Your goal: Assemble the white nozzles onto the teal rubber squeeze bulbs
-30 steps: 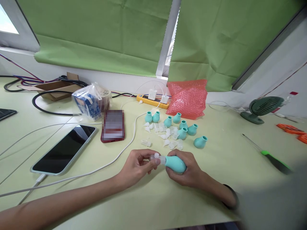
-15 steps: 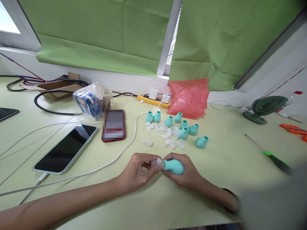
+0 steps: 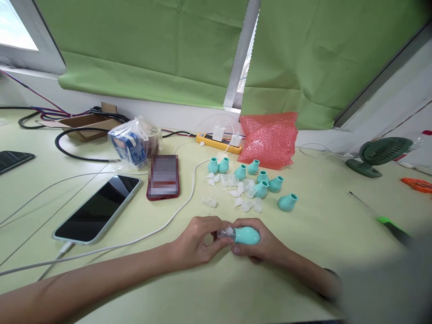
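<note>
My right hand [image 3: 259,243] is wrapped round a teal rubber bulb [image 3: 248,235] lying sideways, its neck pointing left. Thumb and fingers of my left hand [image 3: 205,240] pinch a clear plastic nozzle piece [image 3: 223,232], which meets the bulb's neck. How deep it sits in the neck is hidden. Beyond my hands stand several more teal bulbs, the nearest bulb [image 3: 287,202] tilted at the right. Among them lie small translucent caps and tips [image 3: 239,188], and one clear nozzle part [image 3: 209,202] lies apart, closer to me.
On the left lie a phone [image 3: 97,209] on a charging cable and a red-cased phone [image 3: 164,177]. Behind are a bagged blue box [image 3: 130,144], a yellow power strip [image 3: 216,143] and pink bubble wrap [image 3: 268,140]. A screwdriver [image 3: 388,225] and green fan [image 3: 381,153] are at the right.
The clear nozzle piece now meets the bulb's neck more closely and in line. My right thumb has shifted along the near side of the bulb. The whole view has moved slightly.
</note>
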### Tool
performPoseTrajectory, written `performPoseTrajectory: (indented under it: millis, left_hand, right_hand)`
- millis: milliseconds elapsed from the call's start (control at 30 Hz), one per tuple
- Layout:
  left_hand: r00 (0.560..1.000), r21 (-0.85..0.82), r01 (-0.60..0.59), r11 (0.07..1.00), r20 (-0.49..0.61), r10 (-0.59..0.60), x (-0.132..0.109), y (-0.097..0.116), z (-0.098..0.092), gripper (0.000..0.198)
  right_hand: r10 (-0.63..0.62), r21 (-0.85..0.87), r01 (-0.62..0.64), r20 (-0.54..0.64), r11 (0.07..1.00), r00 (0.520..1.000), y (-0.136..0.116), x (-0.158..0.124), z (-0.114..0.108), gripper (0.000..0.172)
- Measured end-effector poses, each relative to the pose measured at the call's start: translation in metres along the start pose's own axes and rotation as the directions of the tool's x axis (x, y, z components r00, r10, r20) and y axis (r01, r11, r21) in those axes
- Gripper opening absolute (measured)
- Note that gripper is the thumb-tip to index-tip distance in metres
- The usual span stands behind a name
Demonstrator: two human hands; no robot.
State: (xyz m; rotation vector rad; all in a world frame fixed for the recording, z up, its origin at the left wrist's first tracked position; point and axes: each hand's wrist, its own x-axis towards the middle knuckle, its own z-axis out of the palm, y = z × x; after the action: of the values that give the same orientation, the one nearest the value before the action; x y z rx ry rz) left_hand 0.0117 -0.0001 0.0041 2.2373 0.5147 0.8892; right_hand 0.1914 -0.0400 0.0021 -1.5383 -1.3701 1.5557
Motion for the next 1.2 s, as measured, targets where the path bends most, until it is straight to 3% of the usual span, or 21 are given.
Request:
performPoseTrajectory:
  millis: [67,167,233,300,367,400,567,733,900,933,967,1000,1067,1200]
  left_hand:
    - [0.999,0.005,0.008,1.000,0.035,-0.009,0.003,0.001,-0.005,0.021]
    - [0.997,-0.025,0.028,0.999,0.070,-0.026,0.016,-0.001,-0.015,0.027]
    - [0.997,0.027,0.078,0.997,0.028,-0.078,0.030,-0.007,-0.023,0.038]
    - [0.996,0.283,0.089,0.955,0.003,-0.093,0.047,-0.018,-0.031,0.034]
    - [0.993,0.617,0.036,0.786,0.064,-0.096,0.063,-0.034,-0.036,0.026]
    - [0.980,0.735,0.012,0.678,0.125,-0.152,0.071,-0.043,-0.037,0.025]
    - [0.951,0.761,-0.012,0.649,0.209,-0.227,0.094,-0.072,-0.037,0.027]
    - [0.970,0.715,0.025,0.698,0.152,-0.190,0.102,-0.063,-0.033,0.015]
    - [0.982,0.514,0.113,0.850,0.072,-0.174,0.079,-0.022,-0.033,0.023]
    - [0.974,0.241,0.218,0.946,0.004,-0.226,0.071,-0.013,-0.033,0.027]
    - [0.953,-0.022,0.302,0.953,-0.008,-0.302,0.063,-0.005,-0.033,0.029]
    - [0.930,-0.219,0.355,0.909,-0.014,-0.367,0.055,0.001,-0.032,0.028]
    - [0.889,-0.460,0.412,0.786,0.013,-0.458,0.042,0.009,-0.031,0.025]
    - [0.844,-0.681,0.448,0.579,0.109,-0.525,0.031,0.008,-0.029,0.023]
  right_hand:
    - [0.012,0.085,-0.012,0.003,0.996,1.000,0.000,-0.001,0.001,0.055]
    - [-0.031,0.132,0.025,0.048,0.991,0.998,-0.001,-0.002,0.003,0.045]
    - [-0.085,0.116,0.079,0.050,0.990,0.995,-0.002,-0.002,0.004,0.040]
    - [-0.133,0.110,0.126,0.058,0.986,0.989,-0.004,-0.001,0.004,0.036]
    - [-0.166,0.123,0.155,0.090,0.980,0.982,-0.005,0.000,0.003,0.032]
    - [-0.175,0.129,0.161,0.108,0.978,0.979,-0.005,0.000,0.003,0.031]
    - [-0.170,0.147,0.151,0.125,0.978,0.978,-0.004,0.000,0.001,0.027]
    - [-0.190,0.128,0.180,0.071,0.975,0.979,-0.001,-0.002,0.001,0.027]
    - [-0.348,0.027,0.358,-0.173,0.933,0.921,0.000,-0.003,0.000,0.022]
    - [-0.376,-0.006,0.384,-0.220,0.923,0.900,0.000,-0.003,0.000,0.021]
    - [-0.401,-0.044,0.404,-0.258,0.914,0.879,0.000,-0.003,0.000,0.021]
    - [-0.421,-0.083,0.415,-0.288,0.906,0.860,0.000,-0.003,0.000,0.021]
    - [-0.454,-0.165,0.423,-0.332,0.891,0.827,0.001,-0.003,0.000,0.023]
    - [-0.548,-0.368,0.424,-0.361,0.827,0.755,0.001,-0.003,0.002,0.024]
